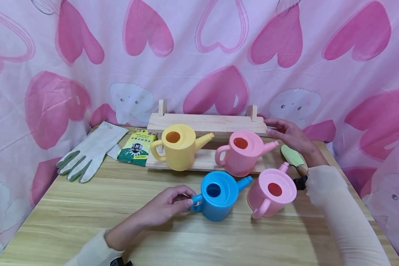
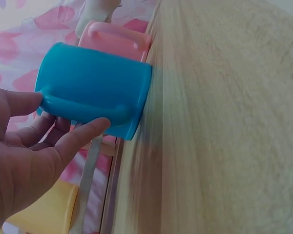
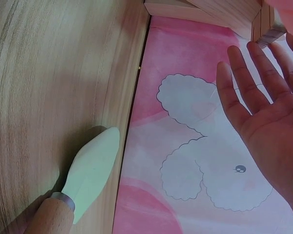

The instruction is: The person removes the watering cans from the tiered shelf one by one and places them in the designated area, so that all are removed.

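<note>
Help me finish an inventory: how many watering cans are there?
4: yellow can and pink can side by side at the shelf, blue can at the left hand, second pink can right of the blue one. I see no others.

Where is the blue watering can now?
In the head view, the blue watering can is in front of the wooden rack, just right of centre, between the left hand, which holds its handle, and a pink watering can.

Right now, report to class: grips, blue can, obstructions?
Left grip holding blue can by handle. Right grip at shelf, right end. Can upright. Nearer pink can close at right.
</note>
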{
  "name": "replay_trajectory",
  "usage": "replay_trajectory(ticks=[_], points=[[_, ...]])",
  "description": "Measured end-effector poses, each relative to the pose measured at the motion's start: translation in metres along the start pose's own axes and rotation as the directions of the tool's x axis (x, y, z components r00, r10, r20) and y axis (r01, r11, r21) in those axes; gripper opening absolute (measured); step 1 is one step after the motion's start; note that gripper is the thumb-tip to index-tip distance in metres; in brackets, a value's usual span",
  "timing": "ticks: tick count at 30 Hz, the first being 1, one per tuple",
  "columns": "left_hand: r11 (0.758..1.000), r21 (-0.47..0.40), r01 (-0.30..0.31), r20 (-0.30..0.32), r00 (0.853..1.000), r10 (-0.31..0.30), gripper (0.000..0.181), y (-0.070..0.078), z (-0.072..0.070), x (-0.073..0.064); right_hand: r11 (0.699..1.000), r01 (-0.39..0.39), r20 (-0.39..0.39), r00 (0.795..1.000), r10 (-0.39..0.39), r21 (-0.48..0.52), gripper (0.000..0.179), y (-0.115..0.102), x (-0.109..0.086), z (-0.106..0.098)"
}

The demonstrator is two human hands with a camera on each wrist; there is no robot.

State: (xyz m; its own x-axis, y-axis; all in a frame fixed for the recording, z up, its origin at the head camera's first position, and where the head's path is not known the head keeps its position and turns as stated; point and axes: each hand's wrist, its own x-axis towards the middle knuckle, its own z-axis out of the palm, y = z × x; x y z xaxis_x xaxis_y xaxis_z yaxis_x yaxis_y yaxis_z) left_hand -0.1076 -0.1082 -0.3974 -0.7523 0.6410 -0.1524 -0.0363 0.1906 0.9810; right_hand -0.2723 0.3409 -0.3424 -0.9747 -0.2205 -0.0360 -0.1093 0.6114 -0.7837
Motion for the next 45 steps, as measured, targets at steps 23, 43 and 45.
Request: replay_trajectory(ticks=[23,43,45], points=[[0.999,-0.027,0.024,0.012,1.0,-0.024,0.021,0.003,0.008,0.012,1.0,-0.018,0.005,1.0,0.018,0.023,0.063,0.001,0.0,0.0],[0.998,0.059,0.012,-0.015,1.0,-0.012,0.022,0.007,0.008,0.016,1.0,0.011,-0.007,1.0,-0.011,0.015,0.06,0.002,-0.001,0.002],[0.995,0.102,0.004,-0.044,0.999,0.001,0.025,0.009,0.006,0.013,1.0,0.01,-0.006,1.0,-0.01,0.01,0.061,0.002,-0.001,0.002]])
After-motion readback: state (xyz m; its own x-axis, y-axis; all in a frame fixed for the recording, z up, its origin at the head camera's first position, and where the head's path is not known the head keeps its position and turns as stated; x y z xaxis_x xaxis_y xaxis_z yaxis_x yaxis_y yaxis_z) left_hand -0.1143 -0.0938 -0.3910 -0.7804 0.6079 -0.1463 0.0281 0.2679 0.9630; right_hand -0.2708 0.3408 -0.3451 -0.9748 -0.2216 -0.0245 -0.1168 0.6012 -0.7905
